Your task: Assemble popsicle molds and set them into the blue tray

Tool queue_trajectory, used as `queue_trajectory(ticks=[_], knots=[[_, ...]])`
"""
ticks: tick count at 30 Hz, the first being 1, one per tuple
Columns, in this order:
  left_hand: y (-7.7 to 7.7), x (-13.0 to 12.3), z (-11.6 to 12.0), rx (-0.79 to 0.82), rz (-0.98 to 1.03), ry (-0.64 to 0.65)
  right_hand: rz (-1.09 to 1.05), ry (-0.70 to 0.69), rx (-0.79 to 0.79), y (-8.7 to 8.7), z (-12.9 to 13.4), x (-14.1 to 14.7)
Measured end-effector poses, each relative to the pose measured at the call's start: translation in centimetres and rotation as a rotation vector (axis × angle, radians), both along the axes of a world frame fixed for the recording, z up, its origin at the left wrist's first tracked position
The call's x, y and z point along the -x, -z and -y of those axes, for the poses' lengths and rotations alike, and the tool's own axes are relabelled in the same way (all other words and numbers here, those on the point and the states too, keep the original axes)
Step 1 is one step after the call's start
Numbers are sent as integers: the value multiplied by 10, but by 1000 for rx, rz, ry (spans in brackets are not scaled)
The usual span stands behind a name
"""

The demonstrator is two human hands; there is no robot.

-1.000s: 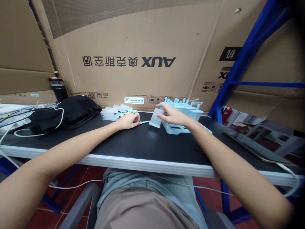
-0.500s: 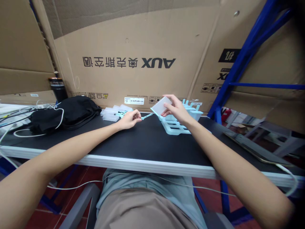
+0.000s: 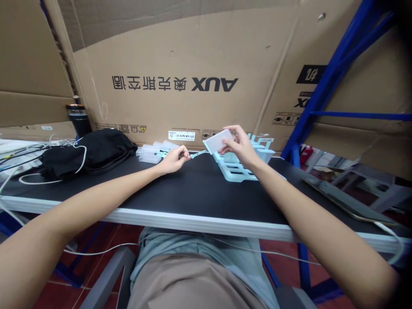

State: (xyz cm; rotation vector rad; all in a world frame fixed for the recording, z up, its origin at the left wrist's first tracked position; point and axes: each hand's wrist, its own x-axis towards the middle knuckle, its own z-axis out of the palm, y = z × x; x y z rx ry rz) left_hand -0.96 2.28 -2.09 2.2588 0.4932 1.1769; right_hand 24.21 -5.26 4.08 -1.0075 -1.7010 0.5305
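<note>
My left hand (image 3: 175, 160) is closed, pinching a light blue popsicle stick (image 3: 198, 153) that points right. In my right hand (image 3: 242, 148), a translucent popsicle mold cup (image 3: 215, 142) is held tilted, its blue-edged open end facing left towards the stick's tip. Stick and cup look close together; whether they touch I cannot tell. Below and behind the right hand stands a light blue mold rack (image 3: 234, 176) with open slots, and some cups with blue handles (image 3: 264, 154) sit in its rear part. Several loose translucent cups (image 3: 148, 154) and blue sticks (image 3: 162, 153) lie behind the left hand.
A black bag (image 3: 103, 150) and tangled cables (image 3: 28, 150) lie on the left of the black table (image 3: 193, 195). Behind them stands a dark bottle (image 3: 79, 122). Large cardboard (image 3: 174, 47) walls the back. A flat tablet-like device (image 3: 341, 199) lies at right, near a blue frame (image 3: 317, 98).
My right hand has turned the cup slightly, lifting its open end a little. My left hand has shifted slightly, the stick still in its fingers.
</note>
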Motion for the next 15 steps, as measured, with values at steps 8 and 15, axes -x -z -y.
queue_trajectory(ticks=[8, 15], knots=[[1, 3, -3, -76, -50, -15, -21, -27, 10, 4, -3, 4], [0, 3, -2, -39, -8, 14, -57, -16, -23, 3, -4, 3]])
